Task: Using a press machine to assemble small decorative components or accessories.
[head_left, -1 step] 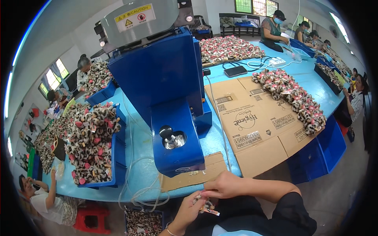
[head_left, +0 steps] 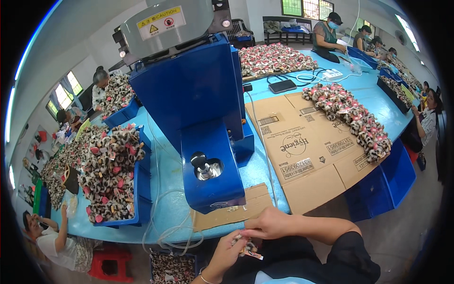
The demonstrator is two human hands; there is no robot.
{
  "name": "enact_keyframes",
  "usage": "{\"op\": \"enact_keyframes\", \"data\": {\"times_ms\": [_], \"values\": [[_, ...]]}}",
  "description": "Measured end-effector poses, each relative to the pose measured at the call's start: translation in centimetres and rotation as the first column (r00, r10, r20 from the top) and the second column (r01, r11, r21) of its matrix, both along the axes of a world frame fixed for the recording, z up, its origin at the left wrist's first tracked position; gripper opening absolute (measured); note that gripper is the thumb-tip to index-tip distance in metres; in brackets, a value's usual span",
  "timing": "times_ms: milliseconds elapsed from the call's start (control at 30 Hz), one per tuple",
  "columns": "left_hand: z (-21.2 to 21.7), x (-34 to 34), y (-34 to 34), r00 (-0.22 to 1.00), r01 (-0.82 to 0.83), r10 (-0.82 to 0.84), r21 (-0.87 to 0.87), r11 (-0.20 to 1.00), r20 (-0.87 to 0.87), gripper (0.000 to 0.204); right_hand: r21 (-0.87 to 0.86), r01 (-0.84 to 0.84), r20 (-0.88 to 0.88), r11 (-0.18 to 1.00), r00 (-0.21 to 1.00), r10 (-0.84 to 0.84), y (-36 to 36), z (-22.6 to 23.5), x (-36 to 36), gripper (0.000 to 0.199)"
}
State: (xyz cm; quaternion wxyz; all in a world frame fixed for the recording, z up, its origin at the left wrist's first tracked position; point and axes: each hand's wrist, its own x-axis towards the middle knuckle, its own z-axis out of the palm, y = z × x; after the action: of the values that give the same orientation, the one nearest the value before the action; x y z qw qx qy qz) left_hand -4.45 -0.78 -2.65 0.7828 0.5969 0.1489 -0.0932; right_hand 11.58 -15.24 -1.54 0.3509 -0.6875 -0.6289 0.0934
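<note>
Close to my body at the table's front edge, a small spotted plush toy with a pale tag rests in the fingers of my left hand. My right hand reaches across from the right, its fingers closed in a pinch at the toy's upper end. Both hands meet there, so most of the toy is hidden. Just beyond my hands stands a blue press machine with a grey head and a dark knob in its front opening. Beneath its front lies a piece of cardboard.
A blue bin heaped with plush toys stands left of the machine. On the right, a flat cardboard sheet carries a row of plush toys. A phone, power strip and cables lie farther back. Several people work around the table.
</note>
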Motion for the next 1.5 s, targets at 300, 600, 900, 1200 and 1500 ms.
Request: {"op": "enact_keyframes", "data": {"times_ms": [300,600,900,1200,1500], "values": [[0.8,1.7,-0.9,0.958,-0.285,0.288,-0.127,0.950,0.005,0.024,0.095,0.210,-0.180,0.973,0.965,-0.191,0.6,-0.1,-0.4,0.021],[3.4,4.2,0.4,0.874,-0.415,0.480,-0.397,0.819,0.077,0.019,0.290,0.402,-0.223,0.868,0.911,-0.347,1.6,1.8,-4.1,0.044],[4.3,4.7,-0.1,0.787,-0.500,0.599,-0.414,0.761,0.149,0.016,0.410,0.340,-0.211,0.846,0.938,-0.275,2.2,3.0,-3.3,0.040],[4.1,5.1,-0.2,0.702,-0.546,0.688,-0.481,0.686,0.184,0.011,0.468,0.390,-0.267,0.793,0.918,-0.294,3.1,2.8,-3.7,0.037],[6.1,5.5,-0.8,0.666,-0.640,0.740,-0.441,0.630,0.092,0.003,0.473,0.378,-0.249,0.796,0.924,-0.291,3.3,3.3,-3.5,0.037]]}}
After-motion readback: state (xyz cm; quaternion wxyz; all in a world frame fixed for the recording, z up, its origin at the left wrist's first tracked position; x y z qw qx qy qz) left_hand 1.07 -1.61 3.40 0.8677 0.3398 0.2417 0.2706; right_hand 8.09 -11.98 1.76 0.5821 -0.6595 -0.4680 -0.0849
